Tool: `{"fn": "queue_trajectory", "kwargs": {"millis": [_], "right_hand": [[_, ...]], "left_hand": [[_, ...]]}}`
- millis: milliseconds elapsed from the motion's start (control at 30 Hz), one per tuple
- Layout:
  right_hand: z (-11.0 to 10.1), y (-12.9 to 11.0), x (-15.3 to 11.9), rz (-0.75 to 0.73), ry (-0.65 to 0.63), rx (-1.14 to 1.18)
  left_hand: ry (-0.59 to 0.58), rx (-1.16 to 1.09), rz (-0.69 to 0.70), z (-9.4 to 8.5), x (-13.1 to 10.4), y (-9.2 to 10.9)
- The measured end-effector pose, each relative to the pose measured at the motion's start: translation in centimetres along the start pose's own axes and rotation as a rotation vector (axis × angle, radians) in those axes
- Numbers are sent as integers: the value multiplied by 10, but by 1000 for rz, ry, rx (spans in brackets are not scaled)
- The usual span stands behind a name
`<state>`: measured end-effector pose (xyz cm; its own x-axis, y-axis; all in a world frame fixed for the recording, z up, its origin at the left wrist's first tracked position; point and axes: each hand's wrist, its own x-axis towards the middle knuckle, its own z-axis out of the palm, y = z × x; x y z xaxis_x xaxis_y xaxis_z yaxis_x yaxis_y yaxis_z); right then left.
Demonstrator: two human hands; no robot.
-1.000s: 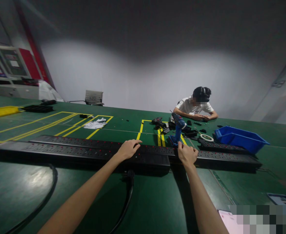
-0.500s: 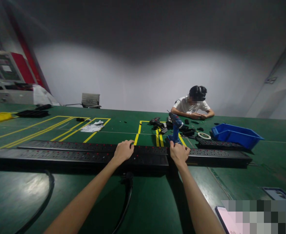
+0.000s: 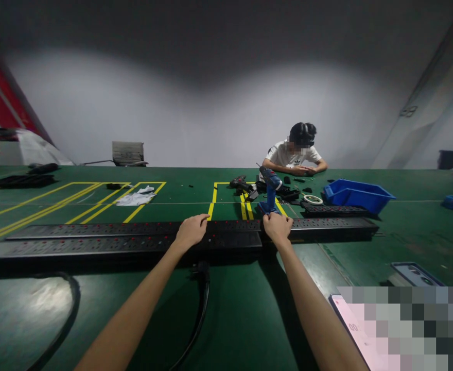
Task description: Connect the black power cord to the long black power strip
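Note:
Two long black power strips lie side by side across the green table, their tops lined with sockets and small red marks. My left hand (image 3: 191, 231) reaches over the near power strip (image 3: 134, 246) and is closed round the far power strip (image 3: 330, 225); its fingertips are partly hidden. Just past the near strip's right end, my right hand (image 3: 278, 227) is closed on the same far strip, fingers curled over the top. Directly behind that hand stands a blue cordless drill (image 3: 271, 188). A black plug (image 3: 202, 271) on a cable lies in front of the near strip.
A blue bin (image 3: 360, 196), a tape roll (image 3: 312, 199) and a shorter power strip (image 3: 334, 211) sit back right. Another drill (image 3: 242, 184) lies among black parts. A person (image 3: 295, 152) leans on the far edge. A phone (image 3: 352, 330) lies front right; white gloves (image 3: 137, 197) lie left.
My view has turned slightly right, so the scene sits farther left and a little higher. Both hands stay at the same places on the far power strip.

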<state>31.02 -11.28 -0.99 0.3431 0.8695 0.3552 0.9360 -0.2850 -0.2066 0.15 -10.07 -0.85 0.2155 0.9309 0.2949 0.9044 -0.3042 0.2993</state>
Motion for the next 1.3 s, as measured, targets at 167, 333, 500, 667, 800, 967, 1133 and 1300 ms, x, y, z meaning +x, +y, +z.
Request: {"fn": "queue_trajectory", "kwargs": {"millis": [167,333,500,667,800,967,1133,1300], "right_hand": [[1,1,3,16,-46,29],[-12,-15,1,-13,-130,204],[-41,-54,-17,-219,75,333],[-77,-101,-53,-655,-222,418],[-85,-127,-92,-1056,-465,403],[-68,-140,-132,-1124,-686,88],[-55,-141,-141,-1047,-543,69],[-51,-144,-145,-909,-623,-17]], "left_hand": [[-34,13,-19,1,2,-1],[-32,39,-22,-1,1,3],[-46,54,-33,-2,1,5],[-48,54,-39,-1,2,2],[-74,44,-22,3,5,-3],[-49,59,7,11,9,-10],[-51,74,26,16,12,-16],[-58,91,29,17,13,-18]]}}
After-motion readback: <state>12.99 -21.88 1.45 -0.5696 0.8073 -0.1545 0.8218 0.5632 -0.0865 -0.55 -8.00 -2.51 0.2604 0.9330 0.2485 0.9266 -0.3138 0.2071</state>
